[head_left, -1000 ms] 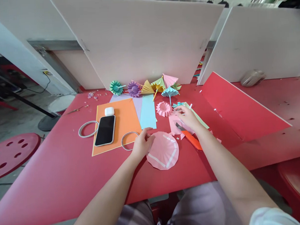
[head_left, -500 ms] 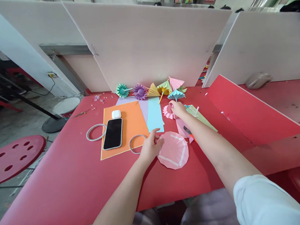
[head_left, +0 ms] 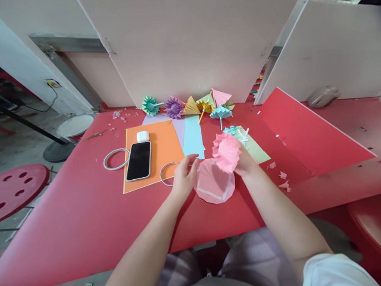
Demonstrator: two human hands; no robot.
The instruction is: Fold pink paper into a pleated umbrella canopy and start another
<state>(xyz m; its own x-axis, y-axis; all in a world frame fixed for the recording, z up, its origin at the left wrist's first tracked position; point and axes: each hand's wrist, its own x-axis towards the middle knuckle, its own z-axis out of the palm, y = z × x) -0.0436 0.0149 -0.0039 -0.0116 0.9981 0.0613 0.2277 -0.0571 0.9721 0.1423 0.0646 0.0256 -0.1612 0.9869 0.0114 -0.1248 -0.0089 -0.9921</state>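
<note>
Up came the pink pleated paper (head_left: 226, 152), off its spot on the bench (head_left: 134, 232) by the blue sheet (head_left: 193, 138) and into the air over the far right edge of the pink disc (head_left: 214, 188)! The right hand (head_left: 245, 160) had it, fingers closed on its right side, though most of that grip was hidden behind the folds. Over to the left hand (head_left: 185, 174): fingers parted and loosely bent at the disc's left edge; whether they touched it, you couldn't tell. The disc lay flat, white strips across its face. Just beyond the right hand sat the green sheet (head_left: 256, 149), littered with blue and white bits, and to its right lay pink scraps (head_left: 284, 184). Out left, the phone (head_left: 139, 160) rested on the orange sheet (head_left: 165, 144), and at the back stood a row of folded-paper pieces (head_left: 174, 107)!
</note>
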